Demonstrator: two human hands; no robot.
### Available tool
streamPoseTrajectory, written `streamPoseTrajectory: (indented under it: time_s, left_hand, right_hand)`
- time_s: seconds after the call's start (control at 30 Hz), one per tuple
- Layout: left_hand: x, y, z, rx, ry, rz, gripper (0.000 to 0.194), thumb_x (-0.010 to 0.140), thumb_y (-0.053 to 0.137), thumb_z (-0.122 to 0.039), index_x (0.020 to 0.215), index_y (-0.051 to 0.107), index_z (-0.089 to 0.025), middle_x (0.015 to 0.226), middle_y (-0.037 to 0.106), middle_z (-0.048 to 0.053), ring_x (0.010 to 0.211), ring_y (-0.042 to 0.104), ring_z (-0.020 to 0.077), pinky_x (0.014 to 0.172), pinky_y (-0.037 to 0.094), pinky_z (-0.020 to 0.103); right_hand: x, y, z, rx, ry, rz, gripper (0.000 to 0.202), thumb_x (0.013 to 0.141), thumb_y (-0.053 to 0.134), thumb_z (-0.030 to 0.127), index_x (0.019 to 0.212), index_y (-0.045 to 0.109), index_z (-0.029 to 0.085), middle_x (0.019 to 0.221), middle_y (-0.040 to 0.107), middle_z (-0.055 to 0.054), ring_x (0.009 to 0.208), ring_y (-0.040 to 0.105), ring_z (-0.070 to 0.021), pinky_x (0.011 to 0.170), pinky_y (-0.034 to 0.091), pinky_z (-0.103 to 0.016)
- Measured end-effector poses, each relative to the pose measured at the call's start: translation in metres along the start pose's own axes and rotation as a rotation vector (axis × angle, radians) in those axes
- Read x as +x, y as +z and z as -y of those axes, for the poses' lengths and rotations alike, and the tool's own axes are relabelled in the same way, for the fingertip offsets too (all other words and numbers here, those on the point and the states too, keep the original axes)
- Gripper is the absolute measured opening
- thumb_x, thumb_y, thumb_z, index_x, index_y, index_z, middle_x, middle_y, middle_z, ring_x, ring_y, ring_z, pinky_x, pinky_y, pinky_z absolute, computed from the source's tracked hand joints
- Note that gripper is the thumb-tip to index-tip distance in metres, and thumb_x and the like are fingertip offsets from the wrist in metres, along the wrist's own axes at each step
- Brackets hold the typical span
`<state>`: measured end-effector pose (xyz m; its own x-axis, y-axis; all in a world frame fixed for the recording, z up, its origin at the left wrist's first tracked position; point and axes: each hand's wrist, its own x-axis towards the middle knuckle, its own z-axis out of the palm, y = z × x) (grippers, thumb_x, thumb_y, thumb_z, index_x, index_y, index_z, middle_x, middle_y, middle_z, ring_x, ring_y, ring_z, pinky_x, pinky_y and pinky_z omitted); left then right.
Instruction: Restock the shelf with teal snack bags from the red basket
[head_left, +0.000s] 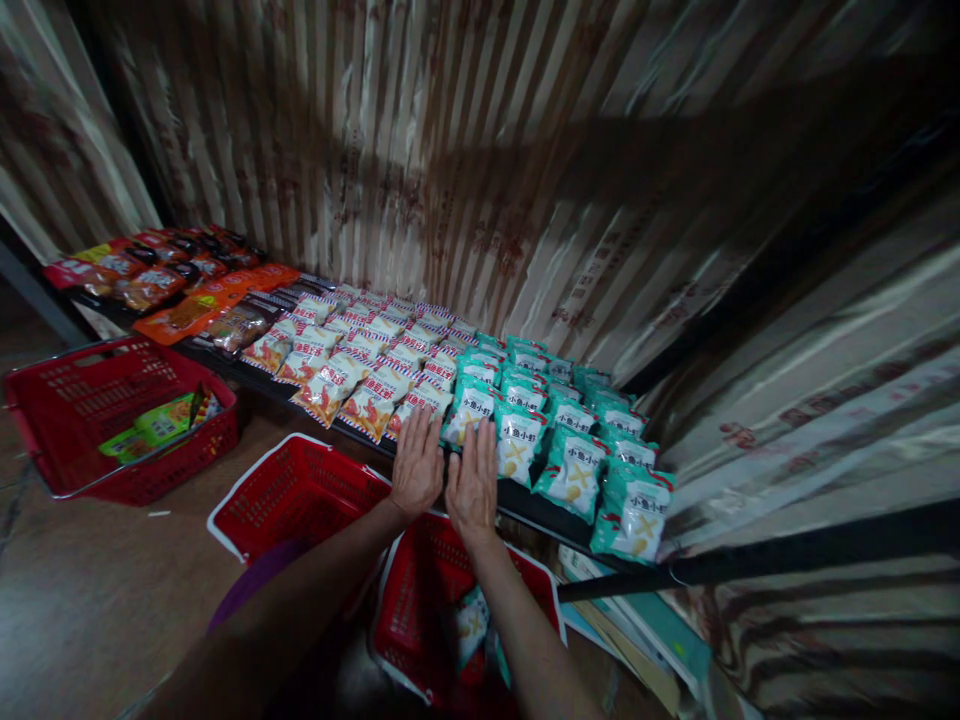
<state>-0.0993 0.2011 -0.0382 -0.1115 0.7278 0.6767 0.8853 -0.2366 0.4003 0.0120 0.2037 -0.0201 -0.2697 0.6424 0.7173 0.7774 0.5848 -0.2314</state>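
Centre of frame: left hand (418, 464) and right hand (472, 476), fingers extended, gripping nothing, at white-and-orange plastic packets (367, 346) and teal-and-white plastic packets (571, 418) — apparently aligning the front row; next move calls for light, even pressure.

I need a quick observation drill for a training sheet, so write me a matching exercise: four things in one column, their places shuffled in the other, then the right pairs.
Things
1. teal bags on the shelf
2. striped-edge bags
3. bright green packets
4. right hand

Places
A. inside the leftmost red basket
B. beside the left hand, fingers extended
C. at the right end of the display
D. mid-shelf, just left of the teal bags

Right pairs
1-C
2-D
3-A
4-B
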Motion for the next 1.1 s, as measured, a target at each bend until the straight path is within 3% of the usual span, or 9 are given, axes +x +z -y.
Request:
streamPoseTrajectory:
  time_s: [0.17, 0.33, 0.43, 0.67, 0.97, 1.1]
  left_hand:
    - [-0.005, 0.001, 0.010, -0.012, -0.062, 0.031, 0.056, 0.094, 0.033, -0.026, 0.145, 0.018, -0.013, 0.154, 0.015, 0.016, 0.143, 0.005, 0.0252, 0.113, 0.022, 0.051]
    - [-0.005, 0.010, 0.019, -0.063, -0.032, 0.083, 0.057, 0.095, 0.027, -0.025, 0.147, 0.007, -0.013, 0.153, 0.017, 0.015, 0.143, 0.004, 0.0229, 0.114, 0.023, 0.049]
    - [0.000, 0.010, 0.025, -0.065, -0.020, 0.082, 0.055, 0.096, 0.024, -0.025, 0.147, 0.009, -0.014, 0.154, 0.016, 0.014, 0.143, 0.005, 0.0222, 0.115, 0.021, 0.048]
    - [0.009, 0.001, 0.037, -0.107, -0.093, 0.124, 0.051, 0.095, 0.028, -0.027, 0.144, 0.023, -0.014, 0.152, 0.023, 0.014, 0.142, 0.012, 0.0206, 0.114, 0.024, 0.045]
    - [0.010, 0.003, 0.040, -0.365, -0.162, 0.166, 0.051, 0.095, 0.027, -0.031, 0.144, 0.023, -0.018, 0.154, 0.018, 0.012, 0.143, 0.010, 0.0196, 0.116, 0.019, 0.046]
    - [0.014, 0.006, 0.041, -0.459, -0.196, 0.154, 0.051, 0.095, 0.026, -0.030, 0.144, 0.023, -0.019, 0.154, 0.020, 0.010, 0.142, 0.013, 0.0182, 0.117, 0.018, 0.044]
  right_hand:
    - [0.014, 0.025, 0.017, 0.235, 0.130, 0.052, 0.053, 0.097, 0.019, 0.033, 0.145, 0.023, 0.014, 0.152, 0.024, -0.014, 0.141, 0.021, -0.0212, 0.111, 0.028, -0.049]
    - [0.033, 0.032, 0.019, 0.298, 0.193, 0.151, 0.056, 0.096, 0.019, 0.038, 0.141, 0.033, 0.009, 0.146, 0.036, -0.016, 0.138, 0.029, -0.0196, 0.112, 0.028, -0.045]
    - [0.035, 0.032, 0.029, 0.334, 0.235, 0.151, 0.058, 0.095, 0.020, 0.040, 0.139, 0.036, 0.007, 0.144, 0.039, -0.016, 0.137, 0.030, -0.0193, 0.112, 0.028, -0.044]
    - [0.032, 0.036, 0.051, 0.429, 0.609, 0.139, 0.064, 0.091, 0.024, 0.049, 0.137, 0.040, 0.007, 0.144, 0.039, -0.017, 0.134, 0.035, -0.0226, 0.112, 0.026, -0.043]
    - [0.052, 0.036, 0.062, 0.572, 0.805, 0.165, 0.063, 0.088, 0.027, 0.047, 0.136, 0.041, 0.008, 0.143, 0.040, -0.016, 0.134, 0.036, -0.0222, 0.112, 0.024, -0.041]
    - [0.055, 0.037, 0.061, 0.614, 0.819, 0.165, 0.063, 0.087, 0.028, 0.047, 0.135, 0.042, 0.008, 0.143, 0.041, -0.016, 0.133, 0.037, -0.0218, 0.113, 0.024, -0.041]
